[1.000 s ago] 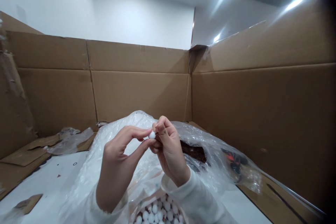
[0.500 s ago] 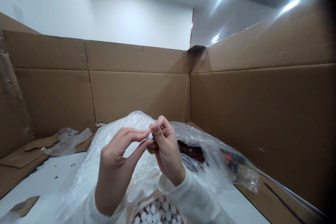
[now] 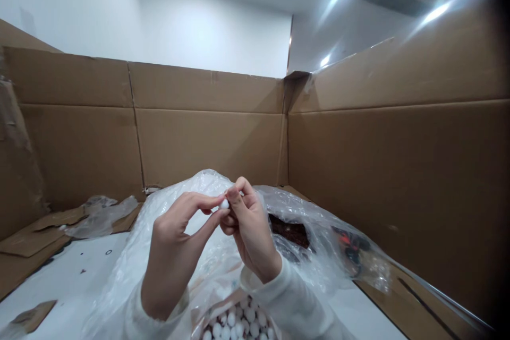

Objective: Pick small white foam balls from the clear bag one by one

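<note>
Between the thumb and forefinger of my left hand [image 3: 179, 239] is a small white ball [image 3: 224, 204], egg-like in shape. My right hand [image 3: 251, 226] is closed right beside it, its thumb and curled fingers meeting at the ball's right side. Whatever the right fingertips pinch there is hidden. Below both wrists an open plastic bag [image 3: 199, 316] holds many similar white balls [image 3: 239, 324], with dark reddish bits showing among them. Clear plastic sheeting [image 3: 159, 234] lies behind and under my hands.
Tall cardboard walls [image 3: 211, 143] stand at the back and the right. Under clear plastic at right lie a dark brown mass [image 3: 290, 231] and a red and black item [image 3: 348, 244]. Crumpled plastic [image 3: 101, 218] and cardboard scraps [image 3: 40, 316] lie left on the white surface [image 3: 79, 281].
Both hands have shifted very slightly left and up with the white ball still between them. The view has tilted a little; nothing was let go.
</note>
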Demonstrator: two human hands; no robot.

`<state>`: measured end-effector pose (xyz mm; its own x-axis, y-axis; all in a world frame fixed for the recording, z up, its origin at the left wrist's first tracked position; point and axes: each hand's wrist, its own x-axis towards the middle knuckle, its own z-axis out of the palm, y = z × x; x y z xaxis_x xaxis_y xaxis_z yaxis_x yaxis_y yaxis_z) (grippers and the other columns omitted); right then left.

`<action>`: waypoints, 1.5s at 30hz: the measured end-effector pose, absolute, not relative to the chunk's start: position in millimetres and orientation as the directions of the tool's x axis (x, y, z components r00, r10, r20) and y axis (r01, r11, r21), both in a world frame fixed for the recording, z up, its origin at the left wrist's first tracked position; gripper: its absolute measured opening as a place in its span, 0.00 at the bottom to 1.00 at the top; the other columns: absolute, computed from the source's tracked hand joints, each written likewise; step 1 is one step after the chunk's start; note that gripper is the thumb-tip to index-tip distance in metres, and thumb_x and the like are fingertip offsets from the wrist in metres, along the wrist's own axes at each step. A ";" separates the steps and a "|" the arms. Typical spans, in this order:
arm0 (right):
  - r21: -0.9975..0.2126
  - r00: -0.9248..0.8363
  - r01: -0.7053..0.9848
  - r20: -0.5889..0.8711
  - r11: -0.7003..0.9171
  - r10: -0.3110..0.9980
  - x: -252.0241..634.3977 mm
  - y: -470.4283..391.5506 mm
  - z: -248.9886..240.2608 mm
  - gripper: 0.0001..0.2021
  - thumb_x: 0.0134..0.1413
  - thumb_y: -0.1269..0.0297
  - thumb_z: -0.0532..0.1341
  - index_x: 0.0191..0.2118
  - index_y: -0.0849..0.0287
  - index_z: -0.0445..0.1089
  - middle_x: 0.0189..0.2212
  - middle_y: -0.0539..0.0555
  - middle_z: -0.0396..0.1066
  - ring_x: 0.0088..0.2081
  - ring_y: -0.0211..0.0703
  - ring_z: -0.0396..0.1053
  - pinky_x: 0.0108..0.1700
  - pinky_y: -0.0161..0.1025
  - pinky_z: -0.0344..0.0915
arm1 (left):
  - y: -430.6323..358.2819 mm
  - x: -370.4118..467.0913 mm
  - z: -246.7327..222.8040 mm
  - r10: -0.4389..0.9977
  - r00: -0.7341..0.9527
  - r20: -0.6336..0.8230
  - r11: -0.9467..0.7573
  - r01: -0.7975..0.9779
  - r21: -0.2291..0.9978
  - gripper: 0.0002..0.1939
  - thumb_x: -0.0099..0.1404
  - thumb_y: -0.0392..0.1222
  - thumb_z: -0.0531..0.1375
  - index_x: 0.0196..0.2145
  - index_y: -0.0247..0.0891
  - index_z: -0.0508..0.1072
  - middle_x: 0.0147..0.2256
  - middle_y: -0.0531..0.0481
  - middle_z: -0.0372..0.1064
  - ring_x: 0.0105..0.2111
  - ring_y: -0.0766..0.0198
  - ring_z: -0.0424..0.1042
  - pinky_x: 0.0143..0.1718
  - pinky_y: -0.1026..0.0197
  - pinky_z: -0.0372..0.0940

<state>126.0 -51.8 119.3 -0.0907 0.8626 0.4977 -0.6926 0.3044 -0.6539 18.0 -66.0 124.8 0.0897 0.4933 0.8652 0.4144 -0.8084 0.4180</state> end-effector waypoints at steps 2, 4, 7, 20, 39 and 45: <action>-0.624 -0.122 -0.756 0.432 0.198 0.894 127.8 -49.8 120.2 0.11 0.53 0.58 0.55 0.26 0.59 0.56 0.14 0.41 0.47 0.15 0.25 0.39 0.15 0.25 0.38 | -63.8 16.8 124.4 0.520 0.066 0.852 -0.781 0.441 0.442 0.05 0.57 0.41 0.59 0.33 0.39 0.71 0.32 0.51 0.70 0.31 0.64 0.69 0.33 0.63 0.64; -0.532 -0.148 -0.844 0.359 0.072 0.921 132.1 -44.1 120.8 0.11 0.55 0.63 0.52 0.25 0.61 0.57 0.15 0.41 0.44 0.15 0.26 0.38 0.15 0.25 0.39 | -61.8 14.9 125.6 0.534 0.061 0.843 -0.758 0.476 0.446 0.07 0.58 0.42 0.59 0.36 0.40 0.71 0.33 0.51 0.69 0.33 0.64 0.69 0.34 0.62 0.64; -0.357 -0.226 -0.923 0.198 -0.145 0.954 142.6 -28.7 120.2 0.10 0.54 0.73 0.47 0.22 0.61 0.55 0.16 0.43 0.44 0.16 0.27 0.43 0.16 0.25 0.47 | -61.2 10.5 130.8 0.543 0.131 0.829 -0.740 0.540 0.400 0.12 0.60 0.41 0.56 0.43 0.43 0.69 0.35 0.50 0.68 0.35 0.63 0.68 0.37 0.62 0.63; -0.215 -0.242 -0.943 -0.076 -0.253 0.967 155.8 -3.1 113.7 0.18 0.44 0.87 0.42 0.35 0.61 0.58 0.31 0.53 0.60 0.27 0.29 0.64 0.25 0.26 0.65 | -69.4 15.5 117.0 0.540 0.836 0.097 -0.790 0.464 0.401 0.13 0.60 0.37 0.54 0.44 0.43 0.68 0.35 0.51 0.70 0.33 0.63 0.69 0.35 0.64 0.62; -0.257 -0.373 -0.910 0.171 -0.324 0.912 152.4 -4.8 107.5 0.15 0.63 0.68 0.40 0.29 0.62 0.58 0.14 0.41 0.41 0.12 0.27 0.41 0.13 0.26 0.41 | 64.2 -20.8 23.6 0.906 0.419 -0.060 -0.420 0.908 0.000 0.13 0.53 0.32 0.57 0.37 0.39 0.72 0.36 0.45 0.69 0.38 0.57 0.68 0.39 0.60 0.60; -0.379 -0.400 -0.873 0.197 -0.307 0.895 148.9 -7.0 105.1 0.13 0.58 0.71 0.42 0.24 0.60 0.53 0.15 0.42 0.40 0.13 0.27 0.38 0.14 0.27 0.39 | 56.0 -8.7 22.5 0.908 0.419 -0.008 -0.419 0.908 -0.009 0.08 0.53 0.31 0.54 0.28 0.38 0.72 0.33 0.46 0.69 0.38 0.55 0.67 0.38 0.58 0.60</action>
